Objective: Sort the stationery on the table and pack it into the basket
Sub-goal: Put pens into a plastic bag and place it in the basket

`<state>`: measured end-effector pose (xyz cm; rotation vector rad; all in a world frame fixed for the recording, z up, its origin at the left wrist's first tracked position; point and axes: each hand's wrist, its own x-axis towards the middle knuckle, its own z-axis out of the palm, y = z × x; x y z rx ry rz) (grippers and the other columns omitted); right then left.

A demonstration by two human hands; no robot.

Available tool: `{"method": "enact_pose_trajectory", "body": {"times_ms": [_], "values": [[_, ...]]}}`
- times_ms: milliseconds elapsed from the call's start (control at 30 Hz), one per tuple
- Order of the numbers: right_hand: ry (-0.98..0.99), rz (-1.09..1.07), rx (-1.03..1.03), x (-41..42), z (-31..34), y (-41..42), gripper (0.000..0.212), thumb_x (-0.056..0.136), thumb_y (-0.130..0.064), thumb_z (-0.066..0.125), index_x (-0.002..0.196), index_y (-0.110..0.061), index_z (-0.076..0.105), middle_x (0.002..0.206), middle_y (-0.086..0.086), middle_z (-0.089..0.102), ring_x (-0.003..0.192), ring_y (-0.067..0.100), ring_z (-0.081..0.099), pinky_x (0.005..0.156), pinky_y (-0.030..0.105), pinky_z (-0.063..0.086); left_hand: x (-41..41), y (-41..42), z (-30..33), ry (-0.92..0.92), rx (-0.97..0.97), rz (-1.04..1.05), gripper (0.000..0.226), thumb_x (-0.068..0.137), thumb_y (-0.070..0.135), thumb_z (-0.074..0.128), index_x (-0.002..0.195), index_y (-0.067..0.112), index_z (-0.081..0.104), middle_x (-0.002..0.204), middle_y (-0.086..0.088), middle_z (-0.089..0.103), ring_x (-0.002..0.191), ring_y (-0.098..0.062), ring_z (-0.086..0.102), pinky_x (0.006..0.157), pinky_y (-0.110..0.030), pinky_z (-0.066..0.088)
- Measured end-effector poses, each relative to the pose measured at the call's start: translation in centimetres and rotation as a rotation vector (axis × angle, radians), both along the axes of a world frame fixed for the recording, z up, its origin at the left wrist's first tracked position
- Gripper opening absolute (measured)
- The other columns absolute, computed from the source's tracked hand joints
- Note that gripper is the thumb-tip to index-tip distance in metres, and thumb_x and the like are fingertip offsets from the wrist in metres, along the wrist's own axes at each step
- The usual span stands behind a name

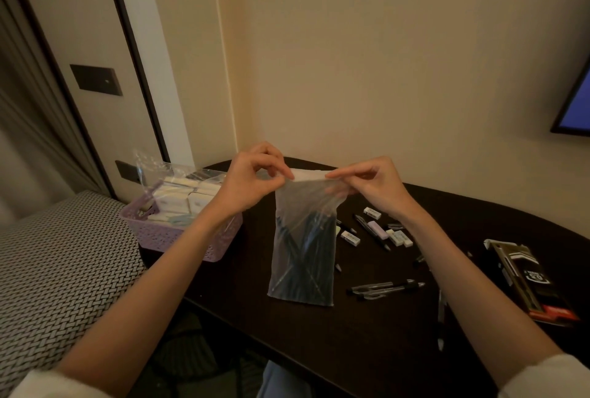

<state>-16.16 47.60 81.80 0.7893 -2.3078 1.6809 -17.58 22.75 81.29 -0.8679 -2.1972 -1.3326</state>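
A clear plastic bag [303, 257] holding several dark pens hangs upright over the dark table [351, 349]. My left hand [252, 180] pinches the left end of the bag's top strip. My right hand [373, 183] pinches the right end. A purple woven basket [178, 238] stands to the left, under my left forearm, filled with white erasers in clear bags. Loose erasers [372, 212] and pens [386, 287] lie on the table to the right of the bag.
A black and red pen box [523, 279] lies at the table's right. A patterned cushion [57, 270] sits to the left of the table. The wall corner stands just behind, and a screen [578, 100] hangs at the right edge.
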Motion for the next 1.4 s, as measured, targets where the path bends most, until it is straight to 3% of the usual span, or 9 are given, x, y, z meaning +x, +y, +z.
{"method": "enact_pose_trajectory", "body": {"times_ms": [133, 233, 433, 567, 667, 867, 1000, 1167, 1400], "values": [[0.088, -0.043, 0.051, -0.1, -0.7, -0.2, 0.026, 0.089, 0.005, 0.057, 0.088, -0.014, 0.075, 0.092, 0.003, 0.073, 0.092, 0.013, 0.071, 0.080, 0.028, 0.058, 0.6, 0.2, -0.6, -0.043, 0.014, 0.023, 0.008, 0.076, 0.011, 0.064, 0.077, 0.015, 0.071, 0.104, 0.003, 0.057, 0.106, -0.014, 0.056, 0.091, -0.024, 0.047], [0.109, -0.041, 0.020, 0.1, -1.0, -0.5, 0.028, 0.088, 0.007, 0.056, 0.089, -0.013, 0.075, 0.098, 0.003, 0.073, 0.099, 0.013, 0.068, 0.084, 0.029, 0.057, 0.8, 0.4, -0.9, -0.138, 0.000, -0.043, 0.011, 0.075, 0.025, 0.059, 0.079, 0.016, 0.064, 0.119, -0.003, 0.059, 0.115, -0.014, 0.056, 0.095, -0.028, 0.048], [0.116, -0.029, 0.057, 0.2, -1.5, -0.2, 0.030, 0.086, 0.009, 0.056, 0.091, -0.014, 0.075, 0.106, 0.006, 0.071, 0.105, 0.015, 0.064, 0.087, 0.033, 0.056, 0.5, 1.7, -0.6, -0.171, 0.082, 0.040, 0.022, 0.083, 0.002, 0.070, 0.082, 0.015, 0.053, 0.087, 0.007, 0.066, 0.080, 0.004, 0.065, 0.067, -0.014, 0.050], [0.111, -0.082, 0.062, -0.1, -1.7, -0.4, 0.012, 0.085, -0.006, 0.068, 0.088, -0.018, 0.067, 0.098, 0.001, 0.070, 0.095, 0.013, 0.066, 0.083, 0.037, 0.057, 0.7, 1.5, -0.4, -0.177, 0.111, 0.017, 0.024, 0.082, -0.004, 0.069, 0.087, 0.012, 0.051, 0.084, 0.005, 0.067, 0.079, -0.002, 0.069, 0.068, -0.016, 0.053], [0.041, -0.073, 0.055, -0.7, -1.1, -0.5, 0.022, 0.086, -0.010, 0.068, 0.103, -0.017, 0.056, 0.103, 0.000, 0.068, 0.100, 0.009, 0.066, 0.084, 0.029, 0.057, 0.8, 1.4, -0.3, -0.165, 0.109, 0.029, 0.025, 0.081, -0.003, 0.070, 0.087, 0.014, 0.052, 0.084, 0.006, 0.068, 0.082, -0.005, 0.070, 0.070, -0.018, 0.055], [-0.004, 0.035, 0.329, -1.2, 0.1, -0.2, 0.015, 0.090, -0.012, 0.062, 0.102, -0.020, 0.069, 0.098, -0.004, 0.071, 0.091, 0.006, 0.068, 0.082, 0.026, 0.057, 0.7, 0.9, -0.5, -0.143, 0.061, 0.033, 0.030, 0.079, -0.002, 0.073, 0.094, 0.019, 0.057, 0.090, 0.000, 0.070, 0.086, -0.009, 0.071, 0.077, -0.023, 0.057], [0.144, -0.031, 0.430, -1.1, 0.6, -0.4, 0.014, 0.092, -0.012, 0.061, 0.096, -0.024, 0.067, 0.093, -0.011, 0.067, 0.090, 0.001, 0.065, 0.083, 0.025, 0.056, 0.4, 0.4, -0.7, -0.041, -0.128, 0.068, 0.033, 0.082, -0.002, 0.069, 0.113, 0.012, 0.065, 0.103, -0.007, 0.071, 0.096, -0.009, 0.068, 0.088, -0.022, 0.054], [0.426, -0.102, 0.500, -0.6, -0.5, -0.4, 0.015, 0.091, -0.008, 0.060, 0.104, -0.012, 0.066, 0.096, -0.003, 0.067, 0.088, 0.006, 0.064, 0.077, 0.026, 0.056, 0.9, 0.2, -1.2, 0.089, -0.091, 0.079, 0.020, 0.085, -0.003, 0.066, 0.100, 0.008, 0.072, 0.101, -0.007, 0.073, 0.097, -0.010, 0.069, 0.086, -0.024, 0.055], [0.748, -0.167, 0.554, 0.1, -3.5, 0.2, 0.018, 0.081, -0.003, 0.070, 0.097, -0.007, 0.065, 0.099, 0.006, 0.066, 0.084, 0.018, 0.065, 0.069, 0.034, 0.058, 1.9, 0.1, -2.5, 0.035, 0.007, 0.062, 0.020, 0.084, -0.008, 0.062, 0.087, 0.009, 0.072, 0.106, -0.004, 0.070, 0.107, -0.007, 0.064, 0.089, -0.021, 0.052]]}}
